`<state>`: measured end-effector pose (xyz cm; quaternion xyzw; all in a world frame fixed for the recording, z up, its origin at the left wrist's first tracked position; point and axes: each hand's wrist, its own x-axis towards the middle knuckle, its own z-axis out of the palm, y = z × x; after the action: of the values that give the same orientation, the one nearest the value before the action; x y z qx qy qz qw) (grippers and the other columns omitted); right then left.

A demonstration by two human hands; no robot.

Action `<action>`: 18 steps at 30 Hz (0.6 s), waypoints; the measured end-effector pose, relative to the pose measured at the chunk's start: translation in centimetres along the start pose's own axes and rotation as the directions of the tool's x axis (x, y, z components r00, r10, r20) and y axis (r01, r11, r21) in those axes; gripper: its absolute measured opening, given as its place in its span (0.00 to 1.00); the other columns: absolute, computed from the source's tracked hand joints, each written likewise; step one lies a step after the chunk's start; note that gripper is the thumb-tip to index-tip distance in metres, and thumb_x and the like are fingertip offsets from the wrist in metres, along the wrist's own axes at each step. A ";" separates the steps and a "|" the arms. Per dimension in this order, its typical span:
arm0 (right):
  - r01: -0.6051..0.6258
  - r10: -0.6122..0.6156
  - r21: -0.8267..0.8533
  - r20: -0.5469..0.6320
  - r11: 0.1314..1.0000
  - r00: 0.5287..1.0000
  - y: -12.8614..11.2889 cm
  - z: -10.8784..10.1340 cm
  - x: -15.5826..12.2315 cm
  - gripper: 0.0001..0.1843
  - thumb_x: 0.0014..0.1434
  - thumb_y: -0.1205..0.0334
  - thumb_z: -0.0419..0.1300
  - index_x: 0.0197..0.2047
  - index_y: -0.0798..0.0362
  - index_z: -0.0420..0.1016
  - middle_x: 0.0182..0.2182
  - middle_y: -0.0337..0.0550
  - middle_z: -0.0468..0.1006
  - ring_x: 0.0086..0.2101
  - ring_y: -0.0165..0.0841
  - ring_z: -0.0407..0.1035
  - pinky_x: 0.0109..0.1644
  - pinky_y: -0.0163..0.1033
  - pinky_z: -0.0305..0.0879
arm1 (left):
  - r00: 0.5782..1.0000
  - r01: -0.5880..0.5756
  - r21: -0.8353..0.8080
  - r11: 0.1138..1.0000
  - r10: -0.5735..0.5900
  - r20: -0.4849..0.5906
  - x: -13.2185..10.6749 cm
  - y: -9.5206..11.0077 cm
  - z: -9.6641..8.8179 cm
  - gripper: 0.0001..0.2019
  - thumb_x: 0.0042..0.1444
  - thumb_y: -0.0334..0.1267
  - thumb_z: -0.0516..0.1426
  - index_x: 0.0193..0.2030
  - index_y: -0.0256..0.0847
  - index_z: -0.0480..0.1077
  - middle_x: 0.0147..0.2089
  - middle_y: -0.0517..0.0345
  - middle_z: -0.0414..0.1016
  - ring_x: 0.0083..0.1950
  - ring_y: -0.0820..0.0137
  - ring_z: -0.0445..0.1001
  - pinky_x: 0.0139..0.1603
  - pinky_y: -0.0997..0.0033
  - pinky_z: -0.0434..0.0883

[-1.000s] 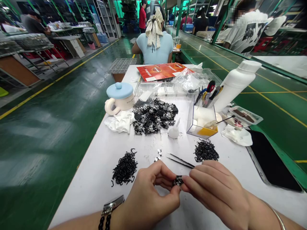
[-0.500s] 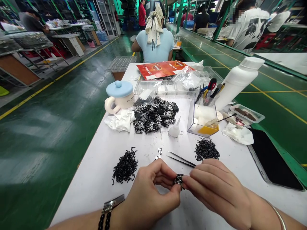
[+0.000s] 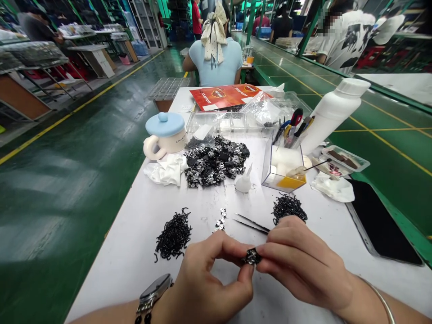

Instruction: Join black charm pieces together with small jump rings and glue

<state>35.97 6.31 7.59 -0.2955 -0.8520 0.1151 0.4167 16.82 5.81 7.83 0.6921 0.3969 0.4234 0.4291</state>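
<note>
Our left hand (image 3: 209, 283) and right hand (image 3: 303, 261) pinch a black metal piece (image 3: 251, 257) from both sides, fingertips closed to steady it; tweezers (image 3: 251, 223) and wire hooks (image 3: 173, 236) lie within reach.

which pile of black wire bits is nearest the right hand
The right-side pile, just beyond the right hand and in front of the clear box; the other pile lies out past the left hand.

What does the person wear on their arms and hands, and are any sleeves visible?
Both forearms are bare, with no sleeves or gloves in view. The left hand has a silver-coloured metal wristwatch and a black bead bracelet at the wrist. The right hand has a thin silver bangle at the wrist.
</note>
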 end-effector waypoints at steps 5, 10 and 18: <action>0.012 -0.012 -0.033 0.013 0.999 1.000 -0.2 -0.1 0.0 0.08 0.58 0.69 0.59 0.42 0.61 0.71 0.30 0.45 0.71 0.31 0.29 0.63 0.33 0.38 0.60 | 0.986 -0.155 0.073 0.985 0.158 -0.046 0.1 0.2 -0.1 0.15 0.42 0.20 0.59 0.35 0.41 0.69 0.34 0.63 0.80 0.34 0.75 0.79 0.38 0.84 0.77; 0.020 -0.018 -0.051 0.039 0.999 0.999 -0.3 -0.2 0.3 0.09 0.61 0.66 0.56 0.43 0.61 0.71 0.30 0.46 0.71 0.31 0.29 0.63 0.33 0.37 0.60 | 0.957 -0.272 0.134 0.953 0.282 -0.064 -0.1 -0.1 0.0 0.17 0.40 0.19 0.59 0.37 0.39 0.67 0.35 0.61 0.80 0.35 0.76 0.79 0.41 0.86 0.76; 0.044 -0.036 -0.090 0.087 0.995 0.996 -0.1 -0.5 0.4 0.11 0.63 0.62 0.53 0.44 0.61 0.71 0.30 0.45 0.72 0.32 0.29 0.64 0.35 0.38 0.61 | 0.930 -0.341 0.193 0.920 0.360 -0.076 -0.1 -0.3 0.1 0.16 0.40 0.20 0.59 0.37 0.38 0.66 0.33 0.58 0.79 0.34 0.77 0.79 0.42 0.88 0.75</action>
<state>36.11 6.42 8.24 -0.2922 -0.8790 0.0797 0.3683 16.79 5.77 7.48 0.7629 0.3254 0.4941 0.2607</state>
